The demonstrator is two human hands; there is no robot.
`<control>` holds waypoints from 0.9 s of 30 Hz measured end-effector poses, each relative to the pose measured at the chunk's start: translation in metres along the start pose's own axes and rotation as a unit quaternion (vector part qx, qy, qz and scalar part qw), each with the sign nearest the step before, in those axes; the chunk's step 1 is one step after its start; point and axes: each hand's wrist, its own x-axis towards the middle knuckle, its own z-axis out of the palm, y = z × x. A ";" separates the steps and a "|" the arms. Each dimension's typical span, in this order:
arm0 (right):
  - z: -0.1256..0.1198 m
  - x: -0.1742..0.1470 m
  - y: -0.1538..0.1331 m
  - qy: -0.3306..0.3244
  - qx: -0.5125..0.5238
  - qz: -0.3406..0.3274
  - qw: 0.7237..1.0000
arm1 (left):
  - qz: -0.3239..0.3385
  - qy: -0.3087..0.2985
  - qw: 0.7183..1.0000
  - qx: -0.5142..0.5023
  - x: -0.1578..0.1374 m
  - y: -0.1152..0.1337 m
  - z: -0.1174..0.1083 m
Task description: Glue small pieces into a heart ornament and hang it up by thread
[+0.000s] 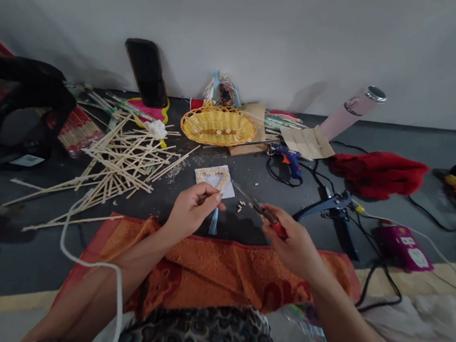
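Observation:
A heart-shaped outline of small pale pieces [224, 177] lies on a white paper [230, 191]. My left hand [196, 205] is closed in a pinch at the lower edge of the heart; what sits between the fingertips is too small to make out. A light-blue tassel [214, 222] hangs just below those fingers. My right hand [291, 241] is closed around a slender, pointed metal tool with a red handle [279, 230]. Its tip points toward the paper's right edge. Several short cut stick pieces [240, 206] lie beneath the tool.
Thin wooden sticks [120, 155] lie heaped at left. Behind are a yellow woven basket [218, 124], a phone [146, 72] and a pink flask [350, 113]. To the right are a blue glue gun [291, 161], blue-handled cutters [325, 204], a red cloth [379, 172] and cables. An orange towel [219, 267] covers the front edge.

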 end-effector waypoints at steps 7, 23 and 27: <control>0.019 -0.009 -0.005 -0.035 0.040 0.027 0.998 | -0.020 0.002 0.998 -0.066 0.001 0.000 0.002; 0.015 -0.018 -0.021 -0.147 0.206 0.006 0.968 | -0.010 -0.021 0.999 -0.038 -0.003 0.001 0.005; 0.013 -0.015 -0.021 -0.091 0.096 -0.056 0.990 | -0.014 -0.007 1.000 -0.027 -0.004 0.003 0.005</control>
